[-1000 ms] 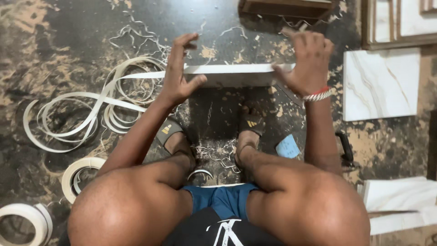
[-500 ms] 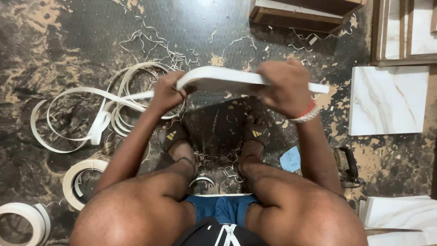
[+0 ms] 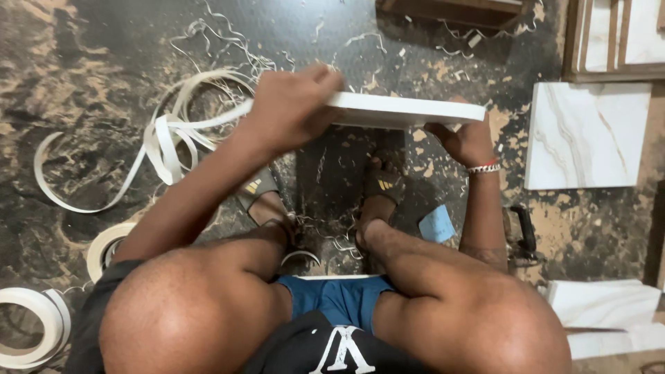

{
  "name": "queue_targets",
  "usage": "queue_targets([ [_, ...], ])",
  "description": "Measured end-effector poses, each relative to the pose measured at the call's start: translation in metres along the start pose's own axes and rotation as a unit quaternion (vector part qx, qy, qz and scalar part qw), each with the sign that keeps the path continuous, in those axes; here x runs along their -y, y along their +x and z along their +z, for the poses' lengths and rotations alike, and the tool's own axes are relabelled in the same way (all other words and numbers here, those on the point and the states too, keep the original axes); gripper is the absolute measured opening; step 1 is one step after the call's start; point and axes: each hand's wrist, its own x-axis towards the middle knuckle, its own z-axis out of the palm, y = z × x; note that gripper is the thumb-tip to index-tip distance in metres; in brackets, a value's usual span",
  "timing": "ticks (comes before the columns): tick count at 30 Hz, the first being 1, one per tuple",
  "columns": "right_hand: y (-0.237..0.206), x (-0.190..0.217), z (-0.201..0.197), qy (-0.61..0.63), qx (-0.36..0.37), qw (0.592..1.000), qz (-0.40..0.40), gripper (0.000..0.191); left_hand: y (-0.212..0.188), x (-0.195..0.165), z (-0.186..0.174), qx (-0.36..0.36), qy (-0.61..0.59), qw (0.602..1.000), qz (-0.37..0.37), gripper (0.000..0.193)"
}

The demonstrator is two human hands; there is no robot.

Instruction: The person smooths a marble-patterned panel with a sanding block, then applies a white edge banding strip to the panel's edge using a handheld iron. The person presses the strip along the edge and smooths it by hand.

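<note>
Board: a flat white panel (image 3: 405, 111), held level above the dark floor (image 3: 90, 62) and over the person's sandalled feet (image 3: 377, 187); the pale edge faces the camera.
Left hand: the left hand (image 3: 291, 111) is clamped over the board's left end, fingers curled on top, thumb side hidden beneath.
Right hand: the right hand (image 3: 467, 142) grips the board's right end from below, closed around its corner; a beaded bracelet (image 3: 483, 167) sits at the wrist.
Edge strip: a white edge-banding strip (image 3: 208, 121) runs off the board's left end and falls into loose loops (image 3: 159, 145) on the floor left of the board.
Doing it well: judged from this grip, both hands should keep the board steady and level, and the left fingers should press the strip flush along the edge so it does not lift or wander.
Left of the board, lower: tape rolls (image 3: 31, 325) lie near the left knee.
Right of the board: a marble-patterned white panel (image 3: 585, 135) lies flat, apart from the held one.
Beyond the board: a wooden frame (image 3: 450, 10) and curled shavings (image 3: 222, 41).
Below the board: a blue scrap (image 3: 436, 224) beside the right foot.
</note>
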Motion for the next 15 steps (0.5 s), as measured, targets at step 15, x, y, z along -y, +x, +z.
queue_targets([
  [15,-0.021,0.019,-0.016,0.226,-0.136,0.964,-0.027,0.041,-0.041,0.013,-0.018,-0.044,0.011,0.999,-0.009,0.020],
])
